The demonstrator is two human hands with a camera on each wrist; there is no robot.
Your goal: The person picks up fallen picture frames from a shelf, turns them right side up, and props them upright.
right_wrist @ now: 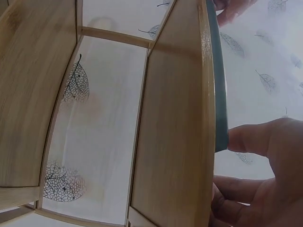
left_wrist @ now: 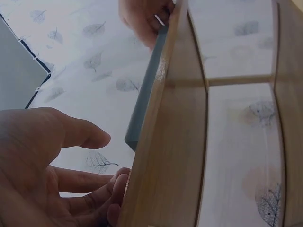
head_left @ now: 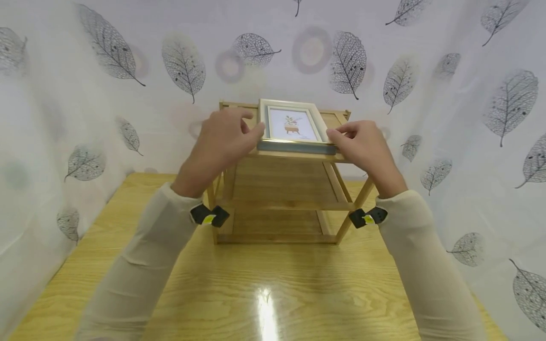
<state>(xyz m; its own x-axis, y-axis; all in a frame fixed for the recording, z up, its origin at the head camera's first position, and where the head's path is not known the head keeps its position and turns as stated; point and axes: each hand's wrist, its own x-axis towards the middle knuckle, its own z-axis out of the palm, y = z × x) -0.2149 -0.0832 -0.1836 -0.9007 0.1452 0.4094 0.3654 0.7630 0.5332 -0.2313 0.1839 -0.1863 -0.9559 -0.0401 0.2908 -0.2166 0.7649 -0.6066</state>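
A leaf-print cloth (head_left: pixel 149 23) hung beyond both your hands, and a yellow wood-grain worktop (head_left: pixel 213 284) spread below them. On it stood a tiered wooden rack (head_left: pixel 277 189), its top board at the level of your fingers.

On that board, between your hands, the picture frame (head_left: pixel 295 127) lay face up, close to the front edge. The step looked like one of settling its position: it seemed to call for light, matched pressure from either side, small nudges, fingertips kept off the picture face, and the near edge held square to the board, since a one-sided push could have twisted it.

The frame's thick grey-blue side faced you, running across from near one hand to the other. Its long axis probably ran away from you, front to back, though foreshortening left that uncertain.

Your left hand (head_left: pixel 219 144) held nothing, its digits loosely parted, the thumb (left_wrist: pixel 90 135) clear of the frame's near corner. Your right hand (head_left: pixel 364 149), also partly spread, touched the opposite near corner with its thumb without closing around it.

Smallest of all, the potted-plant drawing (head_left: pixel 292 125) pointed its leaves away from you and its base toward you.
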